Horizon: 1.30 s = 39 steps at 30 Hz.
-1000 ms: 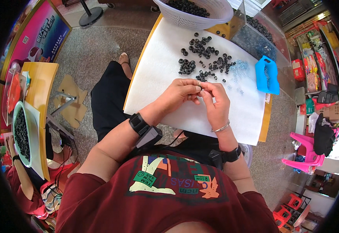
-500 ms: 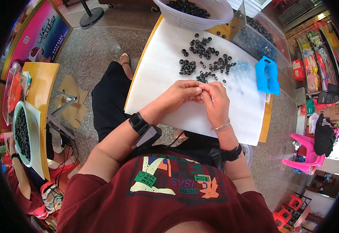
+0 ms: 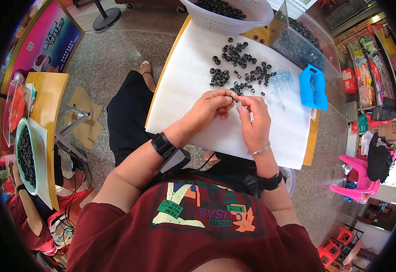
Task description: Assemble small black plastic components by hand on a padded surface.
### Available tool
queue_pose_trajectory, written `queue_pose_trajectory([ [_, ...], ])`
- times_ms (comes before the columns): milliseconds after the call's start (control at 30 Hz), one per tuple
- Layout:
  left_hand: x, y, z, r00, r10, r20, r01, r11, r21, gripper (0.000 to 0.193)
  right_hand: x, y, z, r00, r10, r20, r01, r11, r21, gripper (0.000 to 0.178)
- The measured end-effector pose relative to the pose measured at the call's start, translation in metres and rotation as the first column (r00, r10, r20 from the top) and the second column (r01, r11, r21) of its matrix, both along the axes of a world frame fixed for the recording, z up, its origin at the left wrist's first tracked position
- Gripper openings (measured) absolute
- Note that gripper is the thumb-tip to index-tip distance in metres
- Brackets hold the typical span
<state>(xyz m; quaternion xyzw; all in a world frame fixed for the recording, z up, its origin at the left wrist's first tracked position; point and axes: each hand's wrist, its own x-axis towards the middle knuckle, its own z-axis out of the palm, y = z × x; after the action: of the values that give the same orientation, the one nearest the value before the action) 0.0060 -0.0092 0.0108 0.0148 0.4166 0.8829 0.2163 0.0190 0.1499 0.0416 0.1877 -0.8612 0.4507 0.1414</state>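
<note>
Both my hands meet over the near part of a white sheet (image 3: 184,77) on a table. My left hand (image 3: 212,108) is closed, its thumb and forefinger pinching a small black ring-like part (image 3: 235,100). Close beside it, my right hand (image 3: 255,117) has thumb and forefinger bent toward that part; whatever they hold is too small to make out. Just beyond my fingers lie loose black parts (image 3: 238,57) in several clusters, some rounded, some narrower. To their right, tiny clear bluish pieces (image 3: 281,80) are spread out.
A blue scoop-like holder (image 3: 307,96) stands at the sheet's right edge. A white basket (image 3: 234,27) of black parts is at the far edge, beside a clear bin (image 3: 304,47). On the left, another person's arm (image 3: 31,211) is near a green-rimmed basin (image 3: 35,181).
My fingers have parted slightly: the right thumb has come away from the left fingertips, and the small black part now shows between my hands.
</note>
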Motion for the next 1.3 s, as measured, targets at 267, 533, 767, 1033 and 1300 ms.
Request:
queue_pose_trajectory([
  [267, -0.003, -0.004, -0.002, 0.999, -0.033, 0.006, 0.032, 0.997, 0.074, 0.015, -0.005, 0.005, -0.004, 1.0, 0.006, 0.021, -0.006, 1.0, 0.014, 0.017],
  [533, -0.001, 0.005, -0.005, 0.992, -0.016, -0.129, 0.003, 0.995, -0.1, 0.03, -0.013, 0.002, 0.004, 0.972, 0.088, -0.216, -0.029, 0.965, 0.259, 0.023],
  [767, 0.005, 0.002, 0.001, 0.991, -0.07, -0.114, 0.056, 0.991, -0.123, 0.033, -0.03, 0.016, 0.012, 0.998, 0.061, -0.028, -0.057, 0.989, 0.135, 0.014],
  [1033, 0.0, 0.002, 0.01, 0.998, -0.058, 0.007, 0.058, 0.998, -0.025, 0.027, -0.198, 0.107, 0.089, 0.849, -0.393, -0.353, 0.446, 0.892, 0.078, 0.021],
  [1300, -0.001, -0.001, 0.005, 0.998, -0.05, 0.049, 0.051, 0.999, -0.004, 0.023, -0.202, 0.084, 0.072, 0.839, -0.155, -0.522, 0.353, 0.885, 0.305, 0.017],
])
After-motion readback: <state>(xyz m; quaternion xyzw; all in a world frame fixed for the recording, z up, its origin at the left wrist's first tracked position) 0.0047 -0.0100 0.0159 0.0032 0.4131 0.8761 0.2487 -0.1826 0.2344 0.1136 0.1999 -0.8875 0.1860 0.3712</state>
